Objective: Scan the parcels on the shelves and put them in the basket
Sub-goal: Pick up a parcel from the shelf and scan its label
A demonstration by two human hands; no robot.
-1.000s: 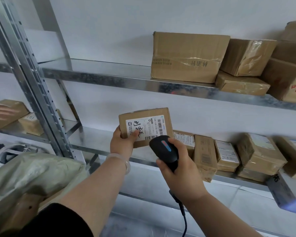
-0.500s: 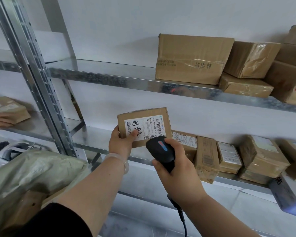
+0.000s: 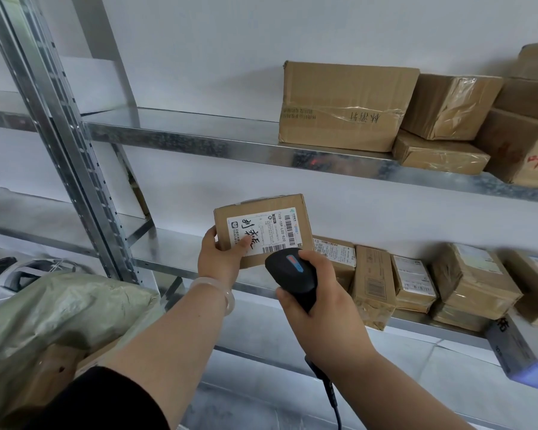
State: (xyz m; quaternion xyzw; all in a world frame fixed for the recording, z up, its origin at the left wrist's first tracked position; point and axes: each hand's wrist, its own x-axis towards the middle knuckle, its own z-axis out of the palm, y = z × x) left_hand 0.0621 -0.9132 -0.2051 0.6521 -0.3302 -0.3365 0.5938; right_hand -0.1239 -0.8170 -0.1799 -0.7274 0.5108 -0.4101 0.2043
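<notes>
Holding the parcel (image 3: 263, 212) in the left hand (image 3: 220, 259), thumb on the label (image 3: 261, 234), just above the scanner (image 3: 292, 274) and slightly left of it. Clasping the scanner in the right hand (image 3: 322, 308), nose aimed at the barcode (image 3: 288, 227), parcel's long side across the scanner's line.

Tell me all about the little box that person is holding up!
The small box is brown cardboard with a white label bearing barcodes and black handwriting. The left hand grips its lower left corner, thumb on the label, holding it up, slightly tilted. The black scanner in the right hand hides its lower right corner.
</notes>
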